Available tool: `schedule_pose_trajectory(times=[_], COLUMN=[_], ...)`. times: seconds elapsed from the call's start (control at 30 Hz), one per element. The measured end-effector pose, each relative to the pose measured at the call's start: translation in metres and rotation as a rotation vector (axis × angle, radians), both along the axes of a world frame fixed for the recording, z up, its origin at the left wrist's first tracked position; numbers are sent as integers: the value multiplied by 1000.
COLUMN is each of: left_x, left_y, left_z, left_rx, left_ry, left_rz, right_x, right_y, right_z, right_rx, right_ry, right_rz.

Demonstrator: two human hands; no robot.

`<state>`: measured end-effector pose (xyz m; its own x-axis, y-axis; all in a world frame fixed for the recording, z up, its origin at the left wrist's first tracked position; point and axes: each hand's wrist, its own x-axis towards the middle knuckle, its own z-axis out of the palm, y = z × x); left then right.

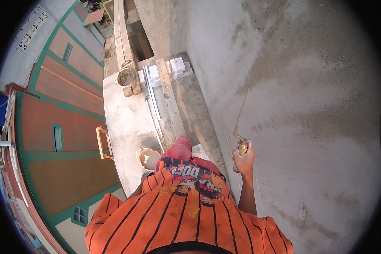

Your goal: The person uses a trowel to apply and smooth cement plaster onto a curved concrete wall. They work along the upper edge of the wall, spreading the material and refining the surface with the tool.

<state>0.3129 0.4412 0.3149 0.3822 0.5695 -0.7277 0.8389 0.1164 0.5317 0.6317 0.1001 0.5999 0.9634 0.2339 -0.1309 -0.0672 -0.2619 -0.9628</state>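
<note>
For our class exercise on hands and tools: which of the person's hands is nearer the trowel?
Right. The right hand grips the trowel; the left hand is not visible, and only part of the left arm shows, off to the trowel's left.

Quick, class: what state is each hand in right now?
Left hand: mostly hidden beside the shirt; cannot be told.
Right hand: closed, holding a trowel by its handle.

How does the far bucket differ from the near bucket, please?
The far bucket holds grey-brown material; the near bucket shows a small yellow item inside. The near bucket appears larger in the picture than the far bucket. Both are round and open-topped.
</note>
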Motion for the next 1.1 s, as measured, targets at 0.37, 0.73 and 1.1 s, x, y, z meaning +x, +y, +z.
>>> schedule_pose_trajectory(times=[0.37, 0.73, 1.1], left_x=[492, 706, 748], left_y=[129, 25, -30], left_z=[181, 750, 826], left_rx=[249, 760, 955], left_ry=[-1041, -2362, -2371], left_rz=[-162, -527, -613], right_x=[96, 237, 213], right_y=[58, 117, 82], right_z=[48, 243, 360], right_rx=[424, 1022, 1200], right_ry=[-590, -1337, -1976], right_rz=[-541, -788, -1098])
